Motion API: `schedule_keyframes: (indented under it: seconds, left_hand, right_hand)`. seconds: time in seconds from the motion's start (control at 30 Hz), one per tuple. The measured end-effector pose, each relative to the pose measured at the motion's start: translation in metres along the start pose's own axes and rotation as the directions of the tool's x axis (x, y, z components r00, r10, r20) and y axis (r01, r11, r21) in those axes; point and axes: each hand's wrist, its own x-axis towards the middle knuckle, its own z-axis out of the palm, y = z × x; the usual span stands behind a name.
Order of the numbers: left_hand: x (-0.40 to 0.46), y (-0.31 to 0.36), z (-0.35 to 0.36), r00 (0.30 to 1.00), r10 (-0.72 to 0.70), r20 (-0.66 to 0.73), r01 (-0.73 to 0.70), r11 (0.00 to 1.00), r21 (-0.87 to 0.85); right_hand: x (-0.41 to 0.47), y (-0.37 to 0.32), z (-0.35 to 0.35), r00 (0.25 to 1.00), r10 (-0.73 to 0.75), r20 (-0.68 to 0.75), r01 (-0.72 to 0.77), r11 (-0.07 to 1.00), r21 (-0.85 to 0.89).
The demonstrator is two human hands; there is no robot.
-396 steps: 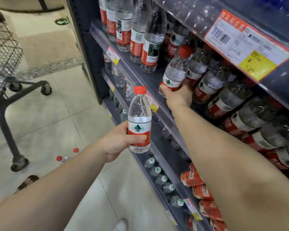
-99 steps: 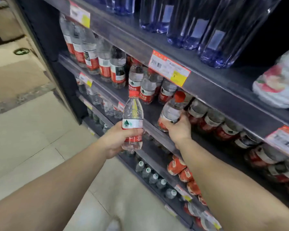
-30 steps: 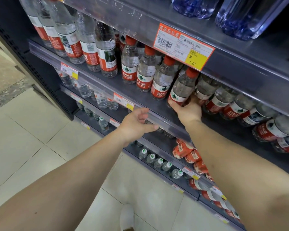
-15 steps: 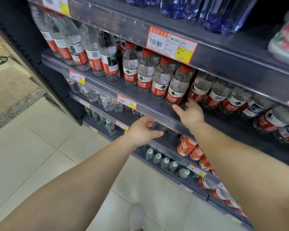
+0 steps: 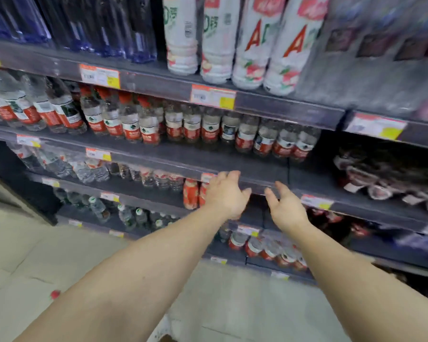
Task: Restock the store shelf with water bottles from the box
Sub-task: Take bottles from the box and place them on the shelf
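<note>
A long row of clear water bottles (image 5: 193, 125) with red labels stands upright on the dark middle shelf (image 5: 232, 164). My left hand (image 5: 226, 193) and my right hand (image 5: 286, 208) hover side by side just in front of that shelf's front edge, below the bottles. Both hands are empty with fingers spread. The view is motion-blurred. No box is in sight.
Tall blue bottles (image 5: 104, 25) and white drink bottles (image 5: 235, 38) fill the shelf above. Smaller bottles and red packs (image 5: 190, 193) sit on lower shelves. A red bottle cap (image 5: 55, 294) shows on the tiled floor (image 5: 47, 255) at lower left.
The view has swung right and now faces the shelf squarely. My right hand has come off the last placed bottle and both hands have drawn back together to the shelf edge, empty.
</note>
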Motion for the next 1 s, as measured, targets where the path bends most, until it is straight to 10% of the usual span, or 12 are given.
schedule_keyframes:
  seconds: [0.37, 1.0]
  left_hand:
    - [-0.117, 0.279, 0.160, 0.790, 0.574, 0.216, -0.613, 0.720, 0.326]
    - [-0.097, 0.601, 0.455, 0.406, 0.648, 0.645, -0.906, 0.376, 0.193]
  right_hand:
    - [-0.143, 0.225, -0.203, 0.919, 0.191, -0.344, -0.291, 0.918, -0.269]
    - [-0.165, 0.582, -0.422, 0.501, 0.751, -0.429, -0.826, 0.563, 0.019]
